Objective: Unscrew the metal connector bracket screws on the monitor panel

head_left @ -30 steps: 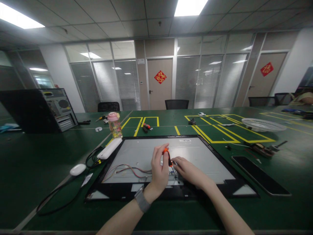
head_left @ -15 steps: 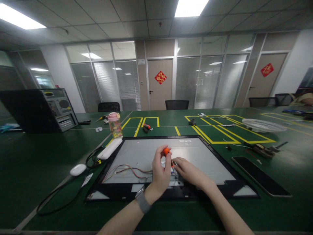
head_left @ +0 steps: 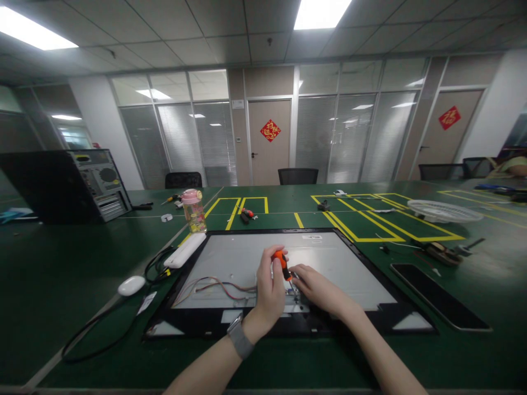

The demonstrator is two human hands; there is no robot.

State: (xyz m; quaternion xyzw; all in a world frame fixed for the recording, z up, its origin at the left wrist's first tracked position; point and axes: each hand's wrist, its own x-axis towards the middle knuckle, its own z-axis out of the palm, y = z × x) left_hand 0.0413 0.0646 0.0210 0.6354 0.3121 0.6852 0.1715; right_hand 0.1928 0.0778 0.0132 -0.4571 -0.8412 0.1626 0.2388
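A flat display panel (head_left: 214,252) with a grey metal back and black frame lies in front of me. My left hand (head_left: 269,291), a watch on its wrist, grips an orange and black screwdriver (head_left: 281,264) by the handle. The screwdriver's shaft points down at small metal parts (head_left: 293,293) near the panel's lower middle. Close to that shaft, my right hand (head_left: 317,285) rests with its fingertips drawn together; what they pinch is hidden. Thin coloured wires (head_left: 222,282) trail left over the panel from beneath my left hand.
Left of the panel are a white power strip (head_left: 185,249), a white mouse-shaped object (head_left: 131,285), black cable and a pink-lidded bottle (head_left: 193,211). A computer case (head_left: 53,186) stands farther left. A phone (head_left: 438,296), a caliper-like tool (head_left: 444,251) and a white round grille (head_left: 444,210) lie right.
The screwdriver's handle has turned and more of it shows as my left fingers have shifted around it. My right hand stays in nearly the same place.
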